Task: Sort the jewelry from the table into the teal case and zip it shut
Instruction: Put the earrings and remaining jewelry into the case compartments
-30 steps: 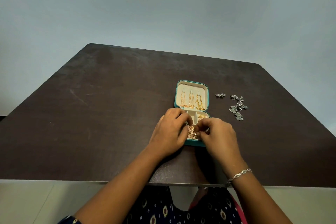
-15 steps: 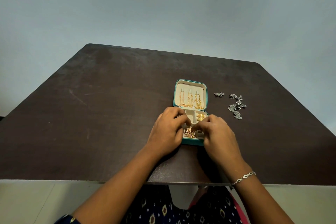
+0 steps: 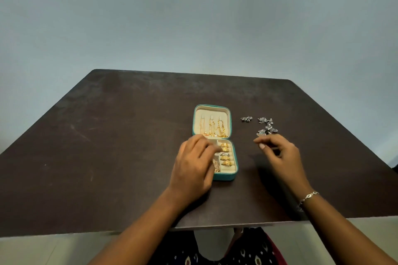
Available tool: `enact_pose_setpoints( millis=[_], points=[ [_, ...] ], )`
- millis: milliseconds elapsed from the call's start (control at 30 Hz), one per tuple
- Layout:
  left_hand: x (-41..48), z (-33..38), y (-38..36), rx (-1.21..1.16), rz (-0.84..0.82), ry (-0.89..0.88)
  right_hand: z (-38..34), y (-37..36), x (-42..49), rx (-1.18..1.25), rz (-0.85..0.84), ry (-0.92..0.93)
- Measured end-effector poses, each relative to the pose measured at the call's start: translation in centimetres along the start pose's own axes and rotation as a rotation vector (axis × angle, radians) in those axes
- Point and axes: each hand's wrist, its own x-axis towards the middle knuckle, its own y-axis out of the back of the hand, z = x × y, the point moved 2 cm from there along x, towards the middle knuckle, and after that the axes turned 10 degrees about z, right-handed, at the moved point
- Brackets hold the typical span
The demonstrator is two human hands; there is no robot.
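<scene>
The teal case point(image 3: 233, 153) lies open on the dark table point(image 3: 107, 157). Its lid holds gold chains point(image 3: 213, 128); the base holds several gold rings point(image 3: 225, 154) in its right slot. My left hand point(image 3: 193, 165) rests over the base's left side, fingers curled, hiding that compartment apart from a bit of gold jewelry at its edge. My right hand point(image 3: 277, 153) hovers to the right of the case, fingers loosely apart and empty, fingertips just short of a cluster of silver jewelry pieces point(image 3: 266, 127). One small silver piece point(image 3: 246, 118) lies apart, left of the cluster.
The table's near edge runs under my forearms, and a patterned garment point(image 3: 215, 251) shows below it. A silver bracelet point(image 3: 308, 197) circles my right wrist. A pale wall rises behind the table.
My right hand has left the case and moved right toward the silver pieces, uncovering the ring slot. My left hand stays on the case.
</scene>
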Motion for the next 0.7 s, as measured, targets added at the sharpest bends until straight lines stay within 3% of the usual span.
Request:
enact_pose_setpoints(
  millis=[167,300,467,700],
  points=[
    [-0.5,4.8,-2.6,-0.068,-0.036,-0.215,3.7,2.6,-0.1,-0.068,-0.009,-0.056],
    [-0.3,8.4,-5.8,-0.158,-0.108,-0.243,6.9,3.9,-0.1,-0.023,0.025,-0.197],
    [0.4,9.1,-10.2,-0.305,-0.113,0.186,8.8,3.5,1.5,0.062,0.049,-0.315],
    [2.7,7.1,-14.9,-0.236,-0.041,0.634,10.5,1.9,5.1,0.006,0.077,-0.323]
  ],
)
